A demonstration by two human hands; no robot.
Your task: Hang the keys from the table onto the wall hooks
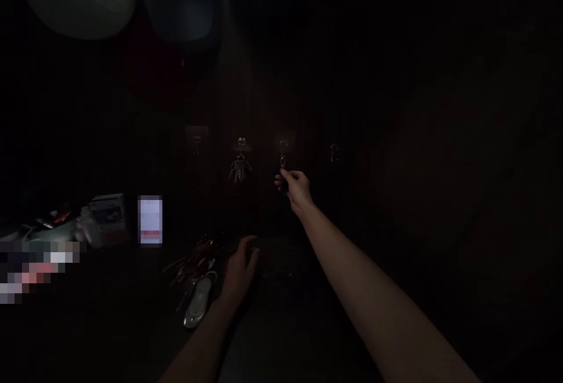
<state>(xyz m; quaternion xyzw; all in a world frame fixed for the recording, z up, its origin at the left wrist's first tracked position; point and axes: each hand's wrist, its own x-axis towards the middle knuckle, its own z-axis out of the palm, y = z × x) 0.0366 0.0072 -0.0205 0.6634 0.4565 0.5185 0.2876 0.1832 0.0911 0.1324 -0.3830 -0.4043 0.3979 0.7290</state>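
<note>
key fob (282,182) hangs from a wall hook (282,148), pinched by the right hand (297,190), its grip closed; left hand (240,271), grip loosely open, sits below that hook beside a silver fob (199,301).

No words or numbers can be read. The lit card (150,220) with a red band and the printed box (108,219) beside it are too dark and blurred to make out, and the keys (240,169) on the hook (241,142) show nothing legible.
</note>
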